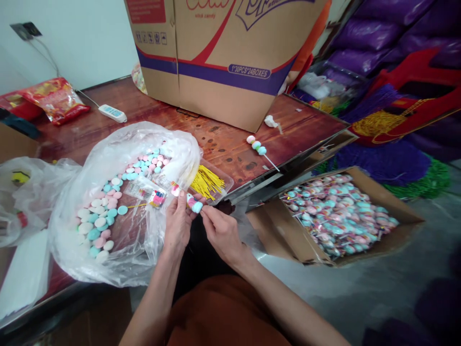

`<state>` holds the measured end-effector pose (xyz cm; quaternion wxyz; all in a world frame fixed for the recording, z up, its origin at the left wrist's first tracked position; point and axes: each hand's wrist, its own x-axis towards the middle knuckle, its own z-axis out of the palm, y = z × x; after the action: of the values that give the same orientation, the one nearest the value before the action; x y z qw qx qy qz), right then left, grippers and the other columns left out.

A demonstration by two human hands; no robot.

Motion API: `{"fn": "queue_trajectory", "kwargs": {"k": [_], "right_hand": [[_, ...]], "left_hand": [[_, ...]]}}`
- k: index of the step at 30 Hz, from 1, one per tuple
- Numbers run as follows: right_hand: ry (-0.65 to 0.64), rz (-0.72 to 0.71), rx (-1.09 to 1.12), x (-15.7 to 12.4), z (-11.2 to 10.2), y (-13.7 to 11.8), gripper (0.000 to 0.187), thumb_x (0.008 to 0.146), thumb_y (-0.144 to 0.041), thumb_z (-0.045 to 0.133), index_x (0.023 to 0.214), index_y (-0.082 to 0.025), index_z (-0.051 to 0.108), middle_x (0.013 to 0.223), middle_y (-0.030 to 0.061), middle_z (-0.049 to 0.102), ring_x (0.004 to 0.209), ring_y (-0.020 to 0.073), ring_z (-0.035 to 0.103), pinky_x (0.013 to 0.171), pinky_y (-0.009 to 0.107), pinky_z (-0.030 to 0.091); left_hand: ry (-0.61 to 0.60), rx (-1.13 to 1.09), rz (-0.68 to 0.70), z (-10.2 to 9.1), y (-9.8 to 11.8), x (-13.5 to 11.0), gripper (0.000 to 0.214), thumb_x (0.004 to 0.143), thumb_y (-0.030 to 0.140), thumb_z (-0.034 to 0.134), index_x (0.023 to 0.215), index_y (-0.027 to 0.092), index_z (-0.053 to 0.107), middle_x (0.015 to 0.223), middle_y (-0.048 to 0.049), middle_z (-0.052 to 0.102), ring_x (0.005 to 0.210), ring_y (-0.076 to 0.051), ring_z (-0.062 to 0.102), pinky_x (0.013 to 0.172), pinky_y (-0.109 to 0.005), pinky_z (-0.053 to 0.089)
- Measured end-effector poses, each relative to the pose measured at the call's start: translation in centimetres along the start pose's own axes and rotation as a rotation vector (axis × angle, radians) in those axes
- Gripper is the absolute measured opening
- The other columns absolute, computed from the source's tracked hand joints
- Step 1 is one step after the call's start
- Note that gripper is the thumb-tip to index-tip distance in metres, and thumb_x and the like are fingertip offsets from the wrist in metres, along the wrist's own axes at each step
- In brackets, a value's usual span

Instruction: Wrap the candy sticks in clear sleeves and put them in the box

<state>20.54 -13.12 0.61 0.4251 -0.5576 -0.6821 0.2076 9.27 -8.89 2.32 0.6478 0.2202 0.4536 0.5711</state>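
My left hand (178,218) is closed around a marshmallow stick (196,206) with pink, white and blue pieces, which seems to be in a printed clear wrapper. At its lower end, the fingers of my right hand (222,235) are pinched together, hiding the end itself. Beside my left hand, a clear plastic bag (68,230) lies spread open, with loose pink, white and blue marshmallows (99,221) on it. Small printed wrappers (142,188) rest near them. Behind my hands, yellow twist ties (207,182) fill a clear tray (227,185).
One unwrapped marshmallow stick (256,145) lies near the table's right edge. Below, an open carton (277,235) holds many wrapped sticks (338,211). A large cardboard box (216,91) stands at the back. Red packets (55,98) and a power strip (113,113) are at left.
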Motion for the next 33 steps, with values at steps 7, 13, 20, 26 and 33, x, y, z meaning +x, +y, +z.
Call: {"fn": "queue_trajectory", "kwargs": {"k": [7,13,20,26,33], "right_hand": [[-0.012,0.002,0.098,0.0,-0.1,0.3,0.027,0.101,-0.025,0.043,0.093,-0.022,0.069,0.086,0.0072,0.074,0.075,0.0174,0.068,0.073,0.026,0.049],[0.007,0.051,0.156,0.2,-0.4,0.2,0.023,0.099,-0.025,0.048,0.091,-0.022,0.069,0.085,0.0053,0.074,0.070,0.0170,0.068,0.071,0.025,0.049],[-0.016,0.176,0.383,0.7,0.0,-0.7,0.025,0.099,-0.031,0.048,0.084,-0.021,0.065,0.069,-0.0001,0.063,0.060,0.0128,0.056,0.064,0.023,0.046],[-0.023,0.337,0.595,0.6,0.2,-0.1,0.026,0.097,-0.034,0.051,0.077,-0.020,0.058,0.056,-0.0064,0.046,0.051,0.0098,0.044,0.054,0.022,0.037],[-0.014,0.311,0.556,0.6,0.0,0.0,0.024,0.097,-0.033,0.051,0.079,-0.019,0.059,0.059,-0.0054,0.048,0.055,0.0100,0.045,0.056,0.023,0.038]], "left_hand": [[0.009,0.017,0.002,-0.4,0.9,0.2,0.043,0.080,0.055,0.074,0.091,0.014,0.069,0.085,-0.0107,0.078,0.093,-0.026,0.076,0.086,-0.039,0.059],[-0.043,0.042,-0.004,-0.5,0.5,0.1,0.042,0.078,0.055,0.076,0.083,0.015,0.067,0.083,-0.0093,0.078,0.093,-0.026,0.076,0.086,-0.038,0.059],[-0.091,0.049,0.023,-0.2,0.0,-0.3,0.047,0.081,0.061,0.069,0.091,0.016,0.069,0.088,-0.0088,0.077,0.099,-0.027,0.074,0.088,-0.039,0.058],[-0.111,0.101,0.061,-1.1,-0.2,-0.9,0.045,0.084,0.059,0.068,0.104,0.019,0.067,0.104,-0.0092,0.075,0.095,-0.021,0.073,0.083,-0.034,0.058],[0.045,0.239,0.125,-1.3,-0.8,-1.6,0.035,0.079,0.050,0.076,0.091,0.018,0.066,0.089,-0.0029,0.072,0.082,-0.015,0.071,0.073,-0.026,0.056]]}}
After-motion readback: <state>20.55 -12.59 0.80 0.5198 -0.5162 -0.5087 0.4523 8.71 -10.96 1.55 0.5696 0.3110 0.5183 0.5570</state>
